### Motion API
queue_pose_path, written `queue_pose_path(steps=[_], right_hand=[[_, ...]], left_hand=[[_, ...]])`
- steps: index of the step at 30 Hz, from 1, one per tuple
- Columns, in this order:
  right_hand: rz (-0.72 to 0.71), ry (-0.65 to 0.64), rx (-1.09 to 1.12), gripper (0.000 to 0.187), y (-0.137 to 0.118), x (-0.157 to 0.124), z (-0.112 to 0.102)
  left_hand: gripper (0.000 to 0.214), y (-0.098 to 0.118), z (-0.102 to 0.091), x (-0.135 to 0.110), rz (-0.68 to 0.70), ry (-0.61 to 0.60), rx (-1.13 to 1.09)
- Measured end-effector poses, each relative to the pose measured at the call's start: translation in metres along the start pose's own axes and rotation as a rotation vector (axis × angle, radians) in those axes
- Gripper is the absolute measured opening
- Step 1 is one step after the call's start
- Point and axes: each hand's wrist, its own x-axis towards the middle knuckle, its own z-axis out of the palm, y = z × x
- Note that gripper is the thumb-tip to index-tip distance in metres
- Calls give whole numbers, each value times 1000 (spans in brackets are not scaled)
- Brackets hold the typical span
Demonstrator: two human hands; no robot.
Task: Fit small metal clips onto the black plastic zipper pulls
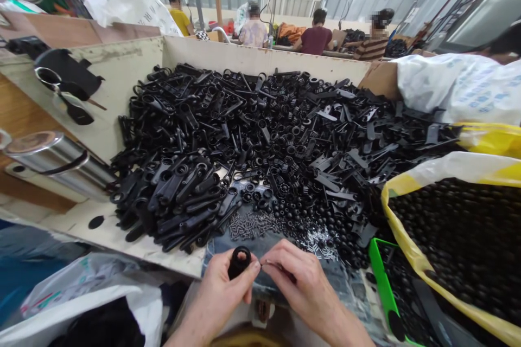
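Observation:
My left hand is closed around a black plastic part with a round ring end, its hole facing up. My right hand is beside it, thumb and forefinger pinched together at my left fingertips. Whatever lies in that pinch is too small to make out. Just beyond the hands lie a pile of small dark metal pieces and a scatter of short silvery pins. Small black rings and balls are heaped behind them.
Black flat parts and handle-like parts fill the tray. At right are a green bin and a yellow-edged bag of black balls. A steel flask leans at left. Several people sit at the back.

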Motion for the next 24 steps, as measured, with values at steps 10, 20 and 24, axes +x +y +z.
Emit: queue_pose_path(steps=[10,20,24], right_hand=[[143,252,111,20,-3,-4,5],[-58,390,61,22,2,-16,5],[-58,378,28,16,2,-17,1]], left_hand=[[45,16,18,-3,-160,13,-341],[52,16,38,-1,-276,56,-539],[51,26,40,-5,-326,20,-525]])
